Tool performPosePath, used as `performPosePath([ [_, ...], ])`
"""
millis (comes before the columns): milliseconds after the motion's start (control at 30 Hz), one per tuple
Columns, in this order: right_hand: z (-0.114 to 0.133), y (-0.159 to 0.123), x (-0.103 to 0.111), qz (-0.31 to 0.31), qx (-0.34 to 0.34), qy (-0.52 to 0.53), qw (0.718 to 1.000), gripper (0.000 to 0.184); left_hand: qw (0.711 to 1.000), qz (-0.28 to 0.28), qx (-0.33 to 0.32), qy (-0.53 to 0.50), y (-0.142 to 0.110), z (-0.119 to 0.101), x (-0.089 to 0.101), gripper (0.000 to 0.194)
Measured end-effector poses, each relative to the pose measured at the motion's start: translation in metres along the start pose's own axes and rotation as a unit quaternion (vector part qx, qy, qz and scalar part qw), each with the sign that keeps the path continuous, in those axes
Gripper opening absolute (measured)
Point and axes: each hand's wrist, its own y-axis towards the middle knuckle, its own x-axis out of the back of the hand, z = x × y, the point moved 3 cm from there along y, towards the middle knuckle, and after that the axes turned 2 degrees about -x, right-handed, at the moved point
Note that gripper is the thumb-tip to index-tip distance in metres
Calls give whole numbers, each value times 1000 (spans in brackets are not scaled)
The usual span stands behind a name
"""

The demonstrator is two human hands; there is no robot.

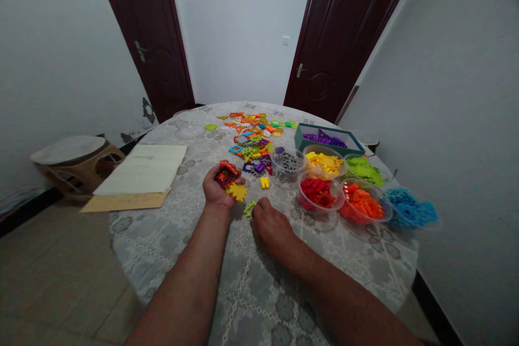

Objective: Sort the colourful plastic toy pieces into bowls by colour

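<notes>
My left hand (216, 190) is closed around a small assembly of interlocking plastic pieces (226, 174), orange and dark purple. A yellow gear-edged piece (237, 191) juts out at its lower right. Close to the tabletop, my right hand (272, 223) has its fingers pinched at a lime-green interlocking piece (249, 208). Just beyond the right hand lies a yellow piece (265, 182). Farther back, a loose heap of mixed-colour pieces (255, 140) spreads over the cloth.
Clear tubs hold grey (287, 161), yellow (325, 163), red (319, 193), orange (362, 203), green (364, 171) and blue pieces (410, 207) to the right. Behind them is a teal box (354, 143) with purple pieces. Paper sheets (140, 170) lie left; a stool (68, 143) stands beside the table.
</notes>
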Motion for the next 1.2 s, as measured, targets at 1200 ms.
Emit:
performPosePath([
  [1200,-39,-45,72,-137,147,58,978,44,996,3,90,18,-19,37,-14,7],
])
